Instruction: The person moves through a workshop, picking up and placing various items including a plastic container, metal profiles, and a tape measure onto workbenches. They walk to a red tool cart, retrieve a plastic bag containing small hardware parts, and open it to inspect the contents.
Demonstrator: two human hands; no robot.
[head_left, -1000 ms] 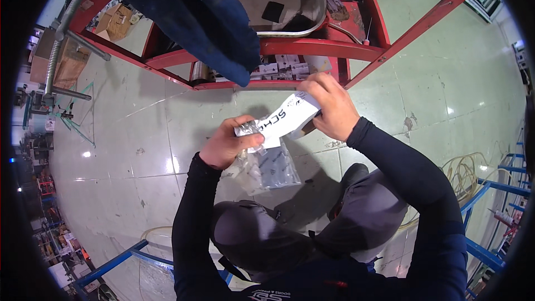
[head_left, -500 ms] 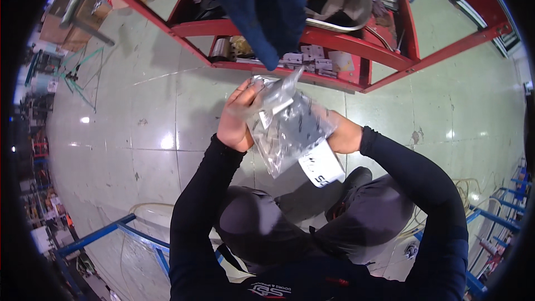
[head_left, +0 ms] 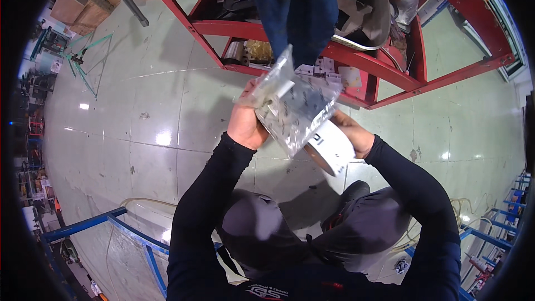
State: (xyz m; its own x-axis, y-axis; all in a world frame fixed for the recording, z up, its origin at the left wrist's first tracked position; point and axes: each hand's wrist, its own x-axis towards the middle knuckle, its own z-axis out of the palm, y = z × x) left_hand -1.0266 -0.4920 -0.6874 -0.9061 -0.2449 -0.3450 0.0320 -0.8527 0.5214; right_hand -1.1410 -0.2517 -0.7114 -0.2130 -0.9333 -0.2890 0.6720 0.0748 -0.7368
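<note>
A clear plastic bag (head_left: 290, 112) with small dark print is held up in front of me, its upper corner standing up crumpled. Something dark shows through it; its kind cannot be made out. My left hand (head_left: 246, 124) is closed on the bag's left side, the fingers partly behind the plastic. My right hand (head_left: 355, 135) grips a white roll of printed tape (head_left: 334, 146), with a brown inner side showing, against the bag's lower right edge. Part of the roll and some right fingers are hidden by the bag.
Beyond my hands stands a red metal rack (head_left: 365, 61) with metal parts on its shelves. A dark blue cloth (head_left: 295, 11) hangs over it. Blue metal frames (head_left: 89, 226) stand low at both sides; cardboard boxes (head_left: 83, 3) lie far left.
The bag has tilted and its upper corner now stands higher. The tape roll has turned, showing more of its curved side. The rack has shifted slightly right and down in view.
</note>
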